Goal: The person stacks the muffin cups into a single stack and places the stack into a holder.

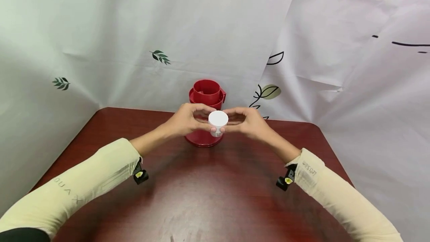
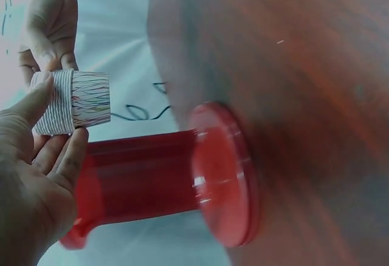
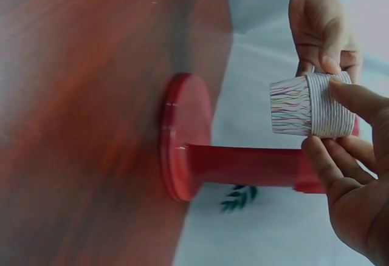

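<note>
A stack of small nested paper cups point(image 1: 218, 118) is held upright in the air between both hands, wide rims up. Wavy coloured lines mark the lowest cup's wall, and the rims form a ribbed white band point(image 2: 58, 102). From one side the left hand point(image 1: 188, 119) pinches the stack between thumb and fingers. On the opposite side the right hand point(image 1: 248, 122) grips it the same way, its thumb point(image 3: 355, 99) lying on the rims. Just behind the hands stands a red plastic stand point(image 1: 206, 92) with a round cup-like top; in the head view the hands and cups partly hide its column.
The red stand's round base point(image 3: 185, 135) rests on a glossy reddish-brown table point(image 1: 201, 197), near its far edge. A white curtain point(image 1: 134, 47) with leaf prints hangs behind the table. Each wrist wears a small black camera point(image 1: 140, 174) over a pale sleeve.
</note>
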A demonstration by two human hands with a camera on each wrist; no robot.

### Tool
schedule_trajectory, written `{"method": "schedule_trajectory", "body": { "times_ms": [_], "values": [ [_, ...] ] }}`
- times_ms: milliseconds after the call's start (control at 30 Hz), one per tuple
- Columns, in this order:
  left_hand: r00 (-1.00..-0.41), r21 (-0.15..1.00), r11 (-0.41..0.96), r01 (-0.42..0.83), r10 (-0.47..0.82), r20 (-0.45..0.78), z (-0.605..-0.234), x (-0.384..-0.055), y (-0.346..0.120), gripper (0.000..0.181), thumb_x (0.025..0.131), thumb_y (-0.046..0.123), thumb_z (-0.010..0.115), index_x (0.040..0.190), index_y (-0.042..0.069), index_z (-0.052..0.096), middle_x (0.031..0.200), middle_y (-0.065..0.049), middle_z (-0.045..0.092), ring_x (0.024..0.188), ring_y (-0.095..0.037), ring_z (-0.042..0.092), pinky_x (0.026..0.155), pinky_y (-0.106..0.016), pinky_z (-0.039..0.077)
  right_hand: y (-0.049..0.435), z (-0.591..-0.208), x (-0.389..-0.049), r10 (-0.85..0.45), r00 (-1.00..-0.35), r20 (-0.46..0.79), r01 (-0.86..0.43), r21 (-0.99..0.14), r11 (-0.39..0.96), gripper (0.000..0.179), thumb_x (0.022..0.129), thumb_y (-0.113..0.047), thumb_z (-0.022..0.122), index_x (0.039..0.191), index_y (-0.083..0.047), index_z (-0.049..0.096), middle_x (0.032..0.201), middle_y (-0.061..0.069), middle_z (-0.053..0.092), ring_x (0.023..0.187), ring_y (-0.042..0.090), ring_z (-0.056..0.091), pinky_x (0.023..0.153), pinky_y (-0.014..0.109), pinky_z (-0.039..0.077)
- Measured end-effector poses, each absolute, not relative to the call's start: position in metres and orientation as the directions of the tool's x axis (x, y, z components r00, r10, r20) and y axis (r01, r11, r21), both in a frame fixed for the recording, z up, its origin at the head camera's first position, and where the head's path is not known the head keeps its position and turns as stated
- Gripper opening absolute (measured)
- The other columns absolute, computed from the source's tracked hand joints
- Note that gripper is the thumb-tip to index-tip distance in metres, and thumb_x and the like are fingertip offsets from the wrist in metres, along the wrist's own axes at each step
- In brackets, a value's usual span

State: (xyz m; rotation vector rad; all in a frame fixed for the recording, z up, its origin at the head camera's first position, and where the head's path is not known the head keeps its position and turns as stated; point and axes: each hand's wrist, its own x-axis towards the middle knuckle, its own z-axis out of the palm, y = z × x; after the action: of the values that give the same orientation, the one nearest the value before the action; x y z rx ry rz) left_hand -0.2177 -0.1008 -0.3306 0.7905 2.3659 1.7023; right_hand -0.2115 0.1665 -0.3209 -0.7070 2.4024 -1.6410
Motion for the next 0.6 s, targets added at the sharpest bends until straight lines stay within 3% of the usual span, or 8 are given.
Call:
{"method": "schedule_trajectory", "body": {
  "times_ms": [200, 500, 600],
  "values": [
    [-0.858, 0.902, 0.233, 0.363, 0.461, 0.226, -0.300, -0.224, -0.104, 0.055, 0.088, 0.007, 0.098, 0.139, 0.006, 0.078, 0.128, -0.014, 0.084, 0.116, -0.027, 0.082, 0.097, -0.035, 0.071, 0.165, -0.291, -0.218, -0.441, -0.879, 0.179, -0.342, -0.882, 0.325, 0.049, 0.087, -0.017, 0.099, 0.133, -0.012, 0.083, 0.126, 0.009, 0.085, 0.116, 0.029, 0.084, 0.099, 0.033, 0.070],
    [-0.853, 0.860, 0.282, 0.426, 0.443, 0.278, -0.266, -0.230, -0.114, 0.051, 0.088, 0.010, 0.098, 0.136, 0.008, 0.080, 0.122, -0.010, 0.087, 0.109, -0.022, 0.084, 0.091, -0.027, 0.070, 0.156, -0.259, -0.226, -0.443, -0.872, 0.208, -0.374, -0.867, 0.329, 0.049, 0.087, -0.020, 0.099, 0.132, -0.013, 0.083, 0.123, 0.008, 0.086, 0.115, 0.027, 0.084, 0.095, 0.032, 0.070],
    [-0.852, 0.858, 0.274, 0.434, 0.436, 0.291, -0.255, -0.233, -0.116, 0.050, 0.089, 0.009, 0.098, 0.136, 0.008, 0.081, 0.120, -0.010, 0.087, 0.107, -0.025, 0.084, 0.088, -0.030, 0.071, 0.154, -0.247, -0.230, -0.452, -0.863, 0.225, -0.397, -0.855, 0.334, 0.047, 0.088, -0.022, 0.098, 0.132, -0.015, 0.083, 0.123, 0.007, 0.086, 0.115, 0.024, 0.083, 0.098, 0.032, 0.069]
  ]
}}
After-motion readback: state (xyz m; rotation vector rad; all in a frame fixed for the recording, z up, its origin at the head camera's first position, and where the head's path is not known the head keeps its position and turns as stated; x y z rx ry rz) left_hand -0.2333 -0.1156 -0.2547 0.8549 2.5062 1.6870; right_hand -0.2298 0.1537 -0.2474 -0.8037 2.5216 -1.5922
